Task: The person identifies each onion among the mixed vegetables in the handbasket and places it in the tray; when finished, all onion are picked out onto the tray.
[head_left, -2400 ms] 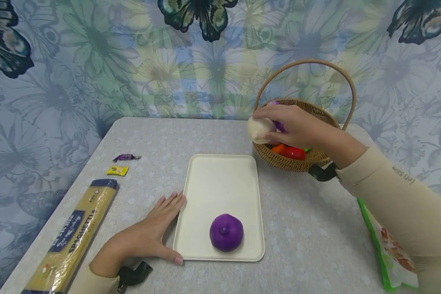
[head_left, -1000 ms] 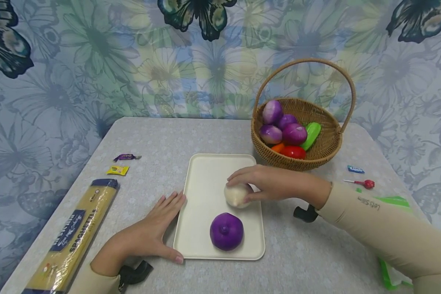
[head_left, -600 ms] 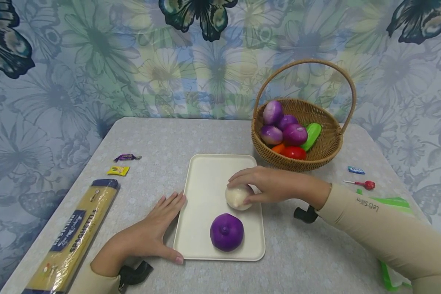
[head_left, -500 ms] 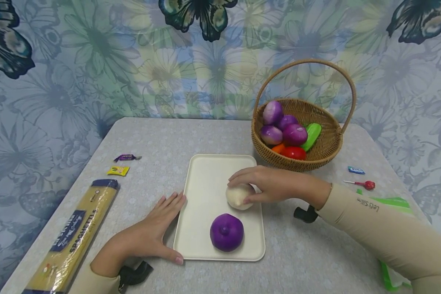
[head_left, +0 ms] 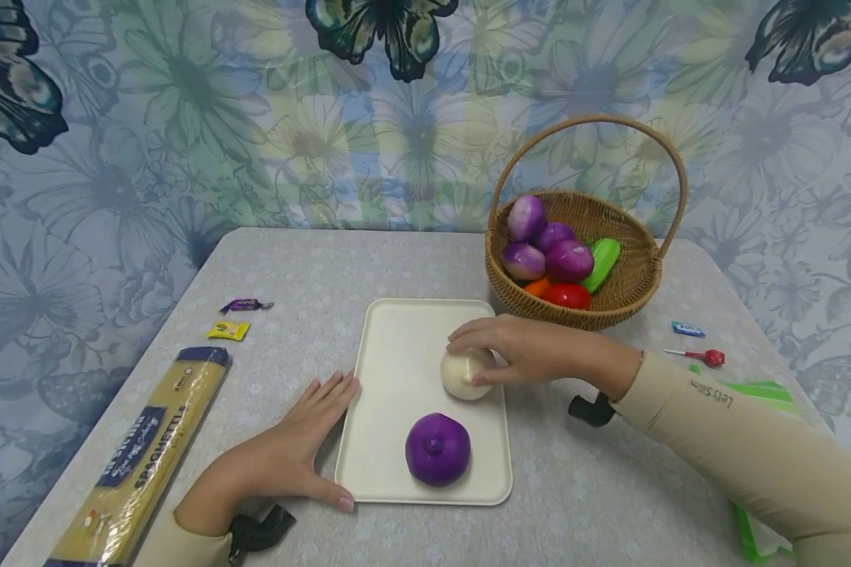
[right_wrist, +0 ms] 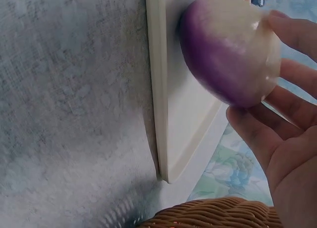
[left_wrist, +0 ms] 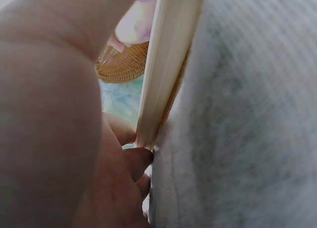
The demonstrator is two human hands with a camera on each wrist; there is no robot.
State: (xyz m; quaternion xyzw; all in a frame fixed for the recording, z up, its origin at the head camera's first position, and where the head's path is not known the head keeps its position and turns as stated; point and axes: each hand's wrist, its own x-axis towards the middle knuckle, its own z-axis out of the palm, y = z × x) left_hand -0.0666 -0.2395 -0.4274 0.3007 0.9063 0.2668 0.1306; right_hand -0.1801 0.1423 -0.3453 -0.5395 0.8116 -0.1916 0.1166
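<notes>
On the table lies a cream tray (head_left: pixel 397 354), with a purple turnip (head_left: pixel 437 449) in its near half. My right hand (head_left: pixel 528 350) holds another turnip (head_left: pixel 464 374) over the tray's right side, fingers and thumb around it. The right wrist view shows this turnip (right_wrist: pixel 228 50) white at one end and purple at the other, the purple side close over the tray. My left hand (head_left: pixel 291 445) lies at the tray's left edge, thumb and fingers spread, fingertips right at the rim in the left wrist view.
A wicker basket (head_left: pixel 645 291) behind the tray holds several purple turnips, a red vegetable and a green one. Left are a spaghetti pack (head_left: pixel 142 449) and two wrapped candies (head_left: pixel 228 330). A lollipop (head_left: pixel 713 358), a small blue packet (head_left: pixel 688 329) and a green-edged bag (head_left: pixel 762 390) are right.
My right hand has brought the turnip from over the basket to the tray. In the last half second both shifted slightly right and away from me. My left hand has stayed put.
</notes>
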